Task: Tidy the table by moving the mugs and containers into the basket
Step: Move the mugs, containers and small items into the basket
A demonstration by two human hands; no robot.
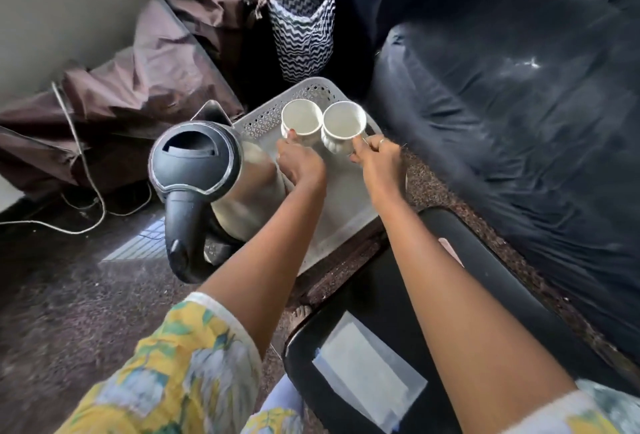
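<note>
While a mug is held in each hand above it, the scene is called from the biggest thing down.

Table [381,312]: black and glossy, seen at the near right, just beside the basket; no mugs or containers can be seen on the part in view.

Basket [263,115]: white perforated plastic, set on the carpet; its wall is judged light and a little flexible, so loads are best set down gently, not dropped.

Kettle [197,160]: steel body with black lid and handle, parked in the left half of the basket; the right half is left free.

Left hand [299,162]: wrapped round the lower side of the left mug, thumb pressed on its wall.

Right hand [379,160]: fingers pinched on the handle of the right mug; the handle itself is mostly hidden.

Left mug [300,119]: white, fluted, empty, mouth up, over the basket's far end; whether its base touches the floor cannot be told.

Right mug [343,125]: a match, just beside the first, rims almost meeting.

Handling: both are judged ceramic, so stiff, fairly light, smooth-glazed and easily chipped. The handle is the surest hold. A gap between the rims should be kept, since a knock is the likeliest fault.
</note>
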